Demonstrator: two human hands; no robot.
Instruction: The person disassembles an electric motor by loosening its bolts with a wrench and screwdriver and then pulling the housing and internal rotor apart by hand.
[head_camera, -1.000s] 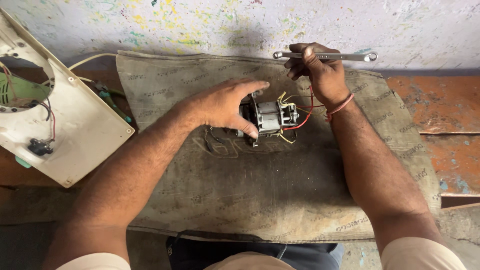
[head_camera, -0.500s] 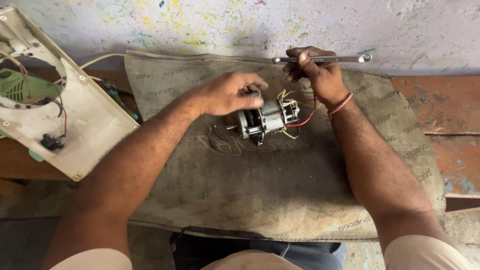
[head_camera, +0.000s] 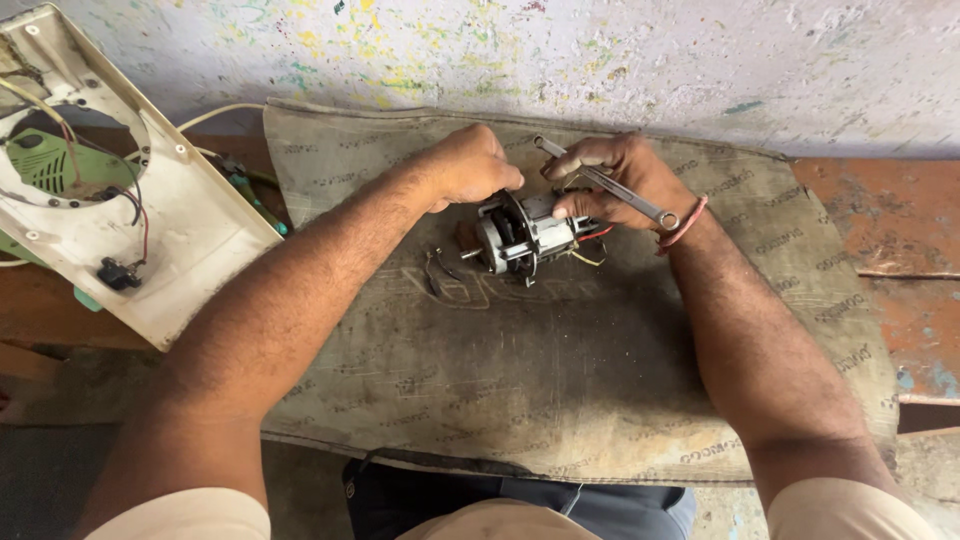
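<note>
The scene is lit evenly by soft daylight, with no single strong source to be made out. Shadows are faint and short: a soft one is cast on the cloth (head_camera: 560, 370) under the left hand (head_camera: 470, 165) and beneath the small motor (head_camera: 525, 235). No harsh glare is seen; only a mild shine is caught on the wrench (head_camera: 610, 185) and on the white plastic panel (head_camera: 190, 230). The middle is rendered sharp. Slight softness and a little wide-angle stretching are noticed at the lower corners, where the sleeves are blurred. The painted wall (head_camera: 700, 60) is shown bright but not washed out.
</note>
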